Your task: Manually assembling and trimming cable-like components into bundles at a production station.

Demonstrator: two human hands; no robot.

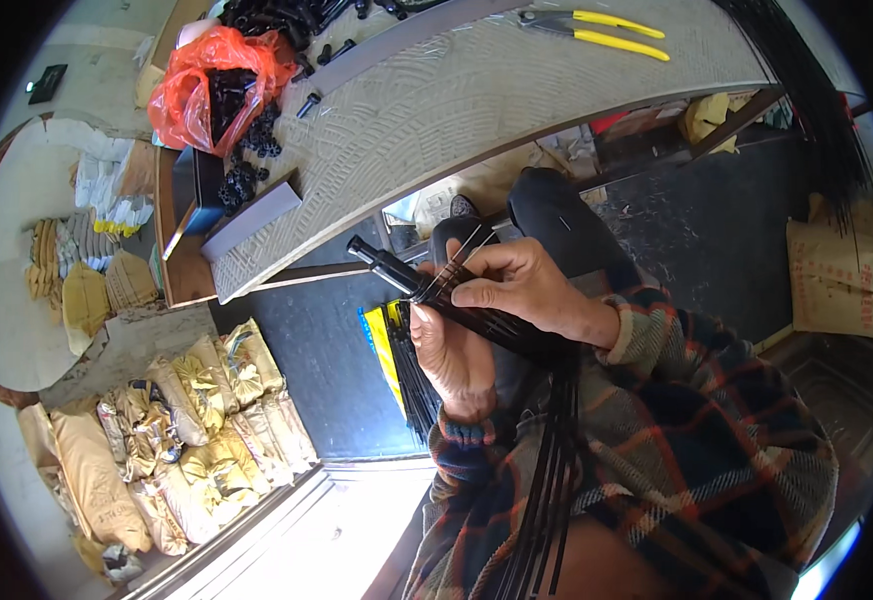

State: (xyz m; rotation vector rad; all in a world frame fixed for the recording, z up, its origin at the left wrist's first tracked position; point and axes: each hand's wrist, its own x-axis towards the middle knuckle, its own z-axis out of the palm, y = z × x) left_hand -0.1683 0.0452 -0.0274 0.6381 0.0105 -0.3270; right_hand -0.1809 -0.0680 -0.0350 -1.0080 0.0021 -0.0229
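Note:
My left hand [453, 362] is closed around a black tubular piece [388, 268], its narrow stepped end pointing up and left. My right hand [528, 292] pinches a few thin dark strips [468, 246] just beside the tube's near end, and their tips stick up past the fingers. Between and below both hands runs a bundle of long thin black strips [551, 470], hanging down over my lap. How the strips meet the tube is partly hidden by my fingers.
Ahead stands a workbench [386, 150] with yellow-handled cutting pliers [596, 32], a red plastic bag [218, 85] of black parts and loose black tubes. More black strips [816, 110] overhang its right end. Filled sacks [191, 430] lie left; a yellow packet [386, 350] is near my left hand.

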